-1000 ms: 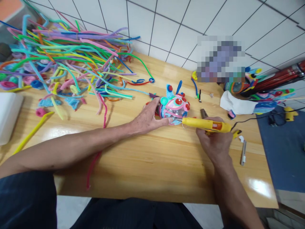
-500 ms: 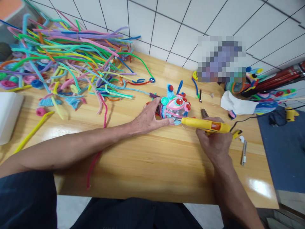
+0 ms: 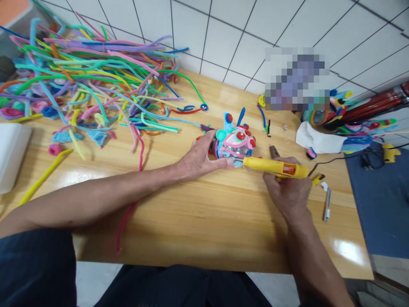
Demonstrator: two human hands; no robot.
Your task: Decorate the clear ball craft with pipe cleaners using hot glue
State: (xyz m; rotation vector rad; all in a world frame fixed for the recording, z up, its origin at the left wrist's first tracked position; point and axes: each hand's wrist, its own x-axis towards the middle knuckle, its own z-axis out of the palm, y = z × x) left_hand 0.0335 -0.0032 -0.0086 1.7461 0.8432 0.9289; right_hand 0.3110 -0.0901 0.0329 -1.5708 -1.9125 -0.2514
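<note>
A clear plastic bottle decorated with pink, blue and red pipe cleaners lies on its side on the wooden table. My left hand is wrapped around its left end, the thumb along the near side. In my right hand is a yellow hot glue gun, gripped by its handle. The gun points left, and its tip is at the bottle's lower right edge; whether it touches cannot be made out. A thin pale strand hangs below the tip.
A heap of colourful pipe cleaners covers the table's back left. A white box stands at the left edge. On the right are a utility knife, white tissue, a dark red cylinder and a black cord.
</note>
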